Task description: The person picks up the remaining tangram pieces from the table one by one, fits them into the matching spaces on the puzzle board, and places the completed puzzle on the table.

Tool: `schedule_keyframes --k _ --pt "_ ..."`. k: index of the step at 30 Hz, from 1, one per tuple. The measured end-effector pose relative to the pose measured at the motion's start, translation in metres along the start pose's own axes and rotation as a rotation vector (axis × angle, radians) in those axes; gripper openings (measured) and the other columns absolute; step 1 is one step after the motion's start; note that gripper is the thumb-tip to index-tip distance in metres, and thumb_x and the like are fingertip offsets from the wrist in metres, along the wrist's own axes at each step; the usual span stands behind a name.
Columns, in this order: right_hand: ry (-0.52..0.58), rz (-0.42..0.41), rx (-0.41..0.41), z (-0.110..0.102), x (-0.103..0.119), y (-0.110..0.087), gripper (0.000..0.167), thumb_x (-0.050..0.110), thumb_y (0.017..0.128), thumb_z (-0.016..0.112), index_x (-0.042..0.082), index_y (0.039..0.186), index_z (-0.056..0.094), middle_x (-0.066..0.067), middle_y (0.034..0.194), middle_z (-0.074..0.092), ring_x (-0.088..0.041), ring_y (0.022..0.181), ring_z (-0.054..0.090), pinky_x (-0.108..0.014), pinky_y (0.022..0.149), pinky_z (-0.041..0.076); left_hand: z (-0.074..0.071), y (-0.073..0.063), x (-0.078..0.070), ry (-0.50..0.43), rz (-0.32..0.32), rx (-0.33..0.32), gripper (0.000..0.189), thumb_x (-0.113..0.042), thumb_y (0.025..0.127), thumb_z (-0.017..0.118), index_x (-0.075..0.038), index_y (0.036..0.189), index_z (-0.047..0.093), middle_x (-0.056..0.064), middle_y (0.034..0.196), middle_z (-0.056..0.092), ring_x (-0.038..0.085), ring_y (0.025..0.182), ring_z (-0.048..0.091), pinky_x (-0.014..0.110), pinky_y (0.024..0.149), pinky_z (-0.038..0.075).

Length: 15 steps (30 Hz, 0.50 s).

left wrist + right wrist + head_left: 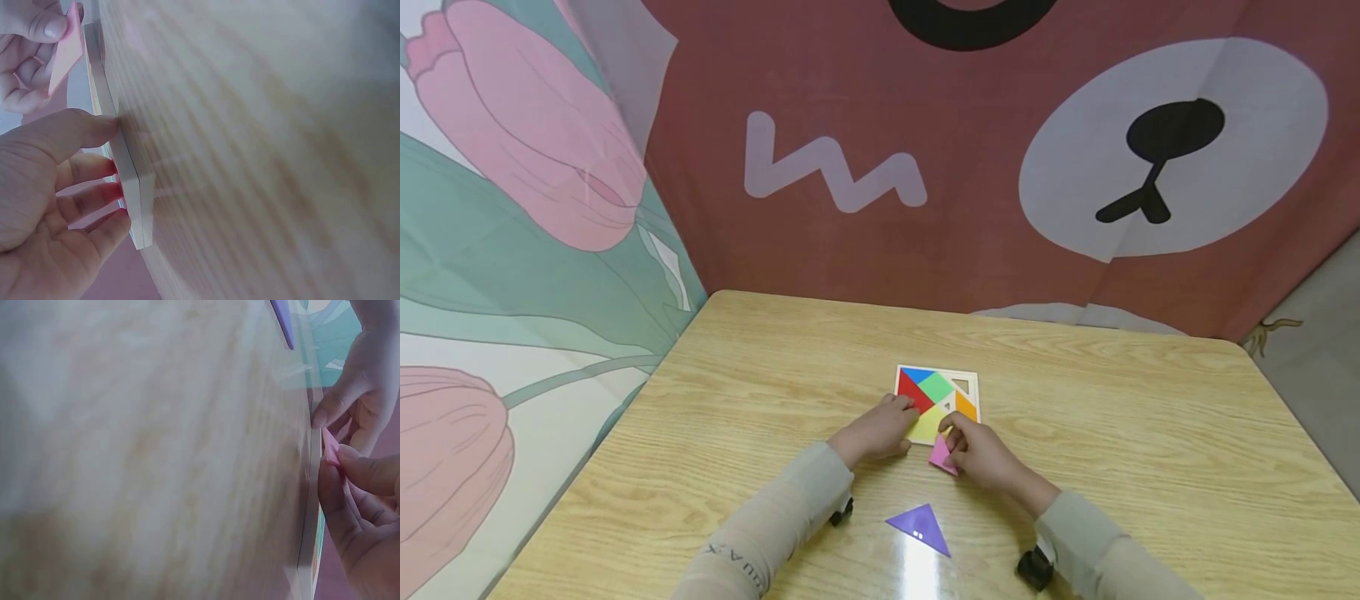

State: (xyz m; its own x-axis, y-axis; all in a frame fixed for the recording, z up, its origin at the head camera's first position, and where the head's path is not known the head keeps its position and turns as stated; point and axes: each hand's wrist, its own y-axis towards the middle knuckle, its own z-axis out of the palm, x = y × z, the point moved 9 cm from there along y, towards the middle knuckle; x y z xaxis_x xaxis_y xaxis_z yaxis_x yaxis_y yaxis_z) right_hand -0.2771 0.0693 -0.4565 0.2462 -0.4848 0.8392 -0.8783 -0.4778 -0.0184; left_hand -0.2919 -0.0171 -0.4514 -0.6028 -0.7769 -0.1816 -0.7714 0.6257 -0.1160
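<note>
A square tangram board [974, 382] with a white frame lies on the table. In it sit red [913, 392], blue [917, 374], green [936, 387], yellow [925, 427] and orange [966, 406] pieces. My left hand [880, 427] holds the board at its near left corner, fingertips over the red piece and thumb against the side edge. Between thumb and fingers, my right hand [983, 454] pinches a flat pink tangram piece [941, 454]. It is tilted over the board's near edge, as the left wrist view shows too. Part of the pink piece is hidden by the fingers.
A purple triangle piece [922, 527] lies flat on the wooden table [760, 375], nearer to me than the board, between my forearms. Behind the table hangs a brown cloth [850, 258] with a cartoon face. A flower-patterned cloth [572, 292] hangs at the left.
</note>
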Motion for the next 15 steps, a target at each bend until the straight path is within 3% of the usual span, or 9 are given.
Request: schedule_keyframes --k 15 --pt "0.073 0.001 -0.143 -0.023 -0.008 0.007 0.034 -0.017 0.067 0.058 -0.001 0.095 0.047 -0.008 0.072 0.048 -0.015 0.063 0.049 -0.023 0.051 0.045 0.001 0.001 0.001 0.001 0.005 -0.008 0.035 -0.018 0.077 0.059 -0.005 0.109 0.053 0.011 0.121 0.043 0.024 0.107 0.039 0.028 0.093 0.032"
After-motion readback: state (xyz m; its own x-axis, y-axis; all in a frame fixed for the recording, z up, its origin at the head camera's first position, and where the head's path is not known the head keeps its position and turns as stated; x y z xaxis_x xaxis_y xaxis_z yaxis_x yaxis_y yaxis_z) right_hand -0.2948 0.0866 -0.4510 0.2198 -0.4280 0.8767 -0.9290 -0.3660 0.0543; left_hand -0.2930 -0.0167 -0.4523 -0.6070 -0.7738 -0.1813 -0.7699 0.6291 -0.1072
